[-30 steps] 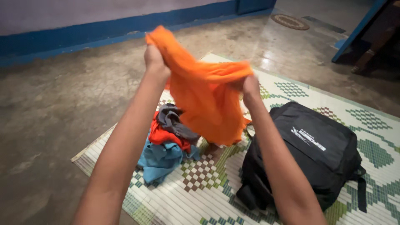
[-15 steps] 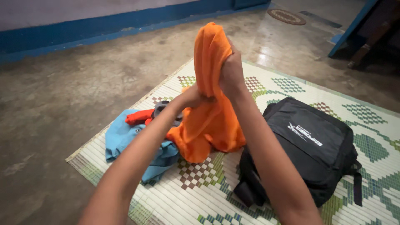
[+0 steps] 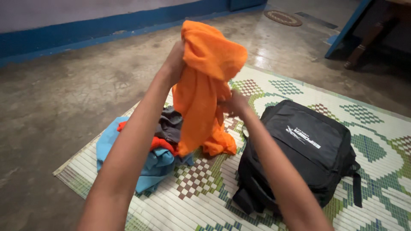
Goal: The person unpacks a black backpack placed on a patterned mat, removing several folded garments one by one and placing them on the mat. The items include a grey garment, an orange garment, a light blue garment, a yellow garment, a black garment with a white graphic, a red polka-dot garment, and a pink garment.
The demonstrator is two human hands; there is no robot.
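Head view: orange cloth held aloft over floor mat

The left hand (image 3: 174,64) grips the bunched top of an orange cloth (image 3: 201,85); the right hand (image 3: 233,105) pinches a fold lower down. Light, limp fabric, likely best taken at a hem. Below lie a clothes pile (image 3: 145,149) and black backpack (image 3: 299,154) on a woven mat (image 3: 205,196), with bare concrete floor (image 3: 55,102) beyond its edge

I see a bare grey concrete floor (image 3: 55,98), cracked and stained, glossy with a light patch near the top right. A wall (image 3: 85,10) runs along the top, pale above with a blue band (image 3: 64,38) at its foot. A small round mat (image 3: 282,18) lies far back. Blue frame (image 3: 346,28) at right, dark furniture leg (image 3: 364,45) beside it. Light is dim.
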